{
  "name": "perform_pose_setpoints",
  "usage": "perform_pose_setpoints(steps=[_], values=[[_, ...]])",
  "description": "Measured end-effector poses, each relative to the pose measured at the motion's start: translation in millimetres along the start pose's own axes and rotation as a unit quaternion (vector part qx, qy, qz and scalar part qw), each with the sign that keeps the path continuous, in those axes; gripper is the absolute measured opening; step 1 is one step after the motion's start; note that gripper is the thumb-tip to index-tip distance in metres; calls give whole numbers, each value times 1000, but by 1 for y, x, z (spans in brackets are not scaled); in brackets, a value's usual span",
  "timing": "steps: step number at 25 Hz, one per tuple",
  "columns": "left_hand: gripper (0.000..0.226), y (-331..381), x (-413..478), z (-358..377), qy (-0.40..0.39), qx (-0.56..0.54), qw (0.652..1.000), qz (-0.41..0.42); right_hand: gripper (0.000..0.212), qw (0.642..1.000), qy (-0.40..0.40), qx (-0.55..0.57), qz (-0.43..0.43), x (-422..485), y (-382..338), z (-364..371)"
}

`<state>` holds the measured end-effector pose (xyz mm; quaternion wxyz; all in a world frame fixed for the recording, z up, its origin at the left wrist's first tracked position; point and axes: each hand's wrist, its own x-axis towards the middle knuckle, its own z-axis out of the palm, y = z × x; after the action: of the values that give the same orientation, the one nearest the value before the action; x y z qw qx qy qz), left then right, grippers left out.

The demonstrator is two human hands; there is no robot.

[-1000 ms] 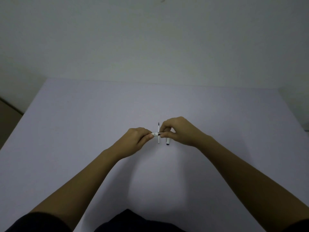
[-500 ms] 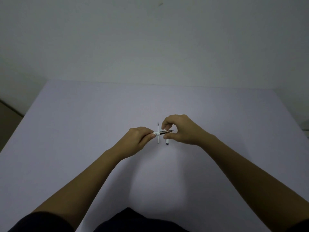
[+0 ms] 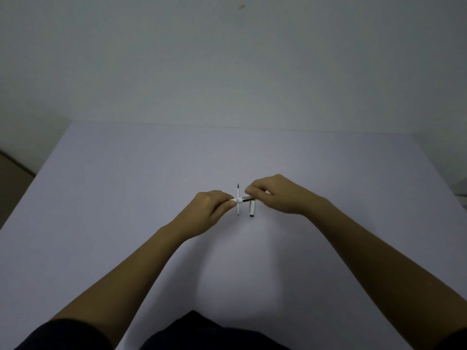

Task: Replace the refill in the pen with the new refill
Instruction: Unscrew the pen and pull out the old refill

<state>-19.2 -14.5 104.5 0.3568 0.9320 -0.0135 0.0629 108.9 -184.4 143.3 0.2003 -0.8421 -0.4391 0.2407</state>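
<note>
Near the bottom edge of the frame two dark sleeves (image 3: pixel 63 334) show, and both bare forearms reach up toward the middle of the pale table (image 3: pixel 101 198). At the centre, the left hand (image 3: pixel 212 210) is closed around the white pen (image 3: pixel 237 200), thumb and forefinger pinched at its open end. The right hand (image 3: pixel 278 195) pinches the dark refill (image 3: pixel 248 198) that sticks out of that end toward the right. Half a second ago more of this dark piece showed between the hands; now the right fingertips (image 3: pixel 249 190) sit close to the pen's mouth, with only a short stretch bare. Whether it is going in or coming out cannot be told.

Just beyond, lying flat on the table, a thin white refill (image 3: pixel 238 195) with a dark tip points toward the top of the frame, unmoved. Beside it on the right lies a short white cap (image 3: pixel 252 208), also unmoved.
</note>
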Motion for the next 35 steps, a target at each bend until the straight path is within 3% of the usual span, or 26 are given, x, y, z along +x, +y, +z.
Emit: perform_pose_setpoints(steps=[2,4,8,11,13,15,19,23,25,29,32,35], values=[[24,0,-2,0,-4,3,1000,3,29,1000,-22,-22,-5,-1,3,-2],[24,1,-3,1,-9,3,1000,1,13,999,-14,6,-32,-3,3,-4],[25,1,-2,2,-3,-3,1000,-6,32,1000,2,28,-12,-1,2,-3],[24,1,-2,1,-8,5,1000,-1,28,999,-35,-18,2,1,5,-3],[24,2,-2,2,-13,11,1000,2,14,999,-23,16,-23,-1,5,-5],[26,3,-1,2,-9,9,1000,-3,28,999,1,36,-32,-2,4,-7],[27,3,0,3,-2,3,1000,-4,34,997,-65,17,48,-1,3,-5],[28,6,-1,7,-2,-1,1000,-1,10,998,-50,34,24,-3,4,-10],[27,7,1,8,2,-10,1000,-2,17,998,-16,60,30,-5,2,-11],[29,6,3,6,2,-5,1000,2,41,993,-57,63,87,-4,2,-11],[28,5,2,6,0,-1,1000,0,25,995,-41,66,58,-4,8,-11],[24,4,2,8,10,-26,1000,-15,4,990,5,142,27,-5,10,-11]])
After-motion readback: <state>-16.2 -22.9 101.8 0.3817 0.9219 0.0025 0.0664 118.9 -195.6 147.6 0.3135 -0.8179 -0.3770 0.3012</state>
